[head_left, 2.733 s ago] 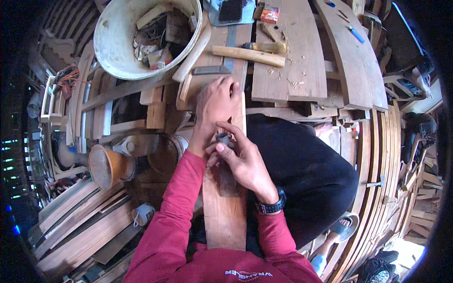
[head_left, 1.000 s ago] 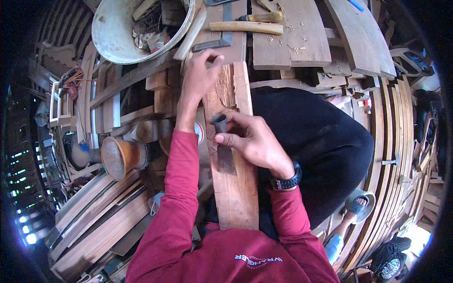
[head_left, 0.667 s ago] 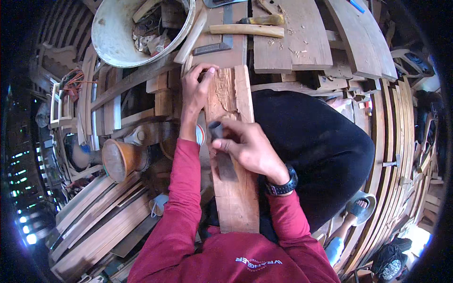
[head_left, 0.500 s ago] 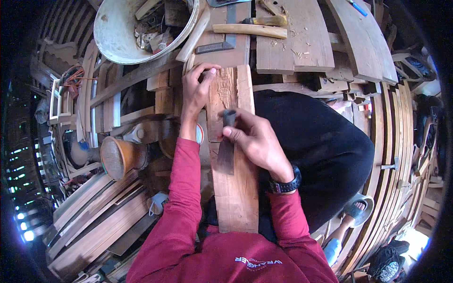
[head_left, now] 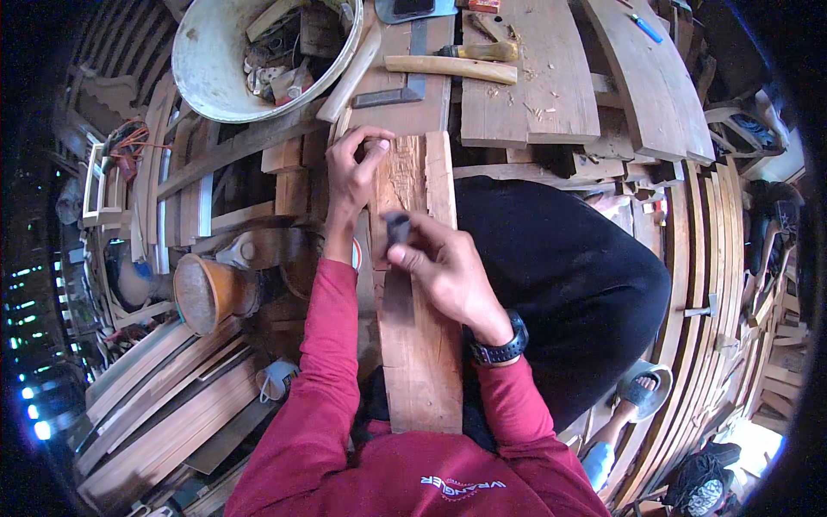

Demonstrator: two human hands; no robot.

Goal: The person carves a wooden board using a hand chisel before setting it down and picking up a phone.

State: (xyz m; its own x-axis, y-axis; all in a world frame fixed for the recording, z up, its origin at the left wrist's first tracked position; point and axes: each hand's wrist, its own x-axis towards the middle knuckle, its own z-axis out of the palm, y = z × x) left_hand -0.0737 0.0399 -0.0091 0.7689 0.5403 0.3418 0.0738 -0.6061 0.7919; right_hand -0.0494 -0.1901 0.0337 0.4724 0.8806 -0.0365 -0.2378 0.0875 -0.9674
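A long wooden board (head_left: 420,370) stretches away from my body between my arms, its far part rough and gouged. My left hand (head_left: 351,177) grips the far left edge of this board, fingers bent around the corner. Over the board's middle, my right hand (head_left: 444,267) pinches a flat chisel-like metal blade (head_left: 398,300) between thumb and fingers. The blade's dark, rounded end points away from me and its broad end points toward me. Motion blurs it, and I cannot tell whether it touches the wood.
Beyond the board lie a pale wooden handle (head_left: 452,68), a metal square (head_left: 388,96) and planks (head_left: 560,112) with shavings. A white bucket of scraps (head_left: 194,65) stands at the far left. An orange container (head_left: 200,293) and stacked boards (head_left: 172,405) are at left.
The camera view has shifted slightly. My right hand has moved a little left over the board, and the blade has tilted. My left hand keeps its hold on the board's far end.
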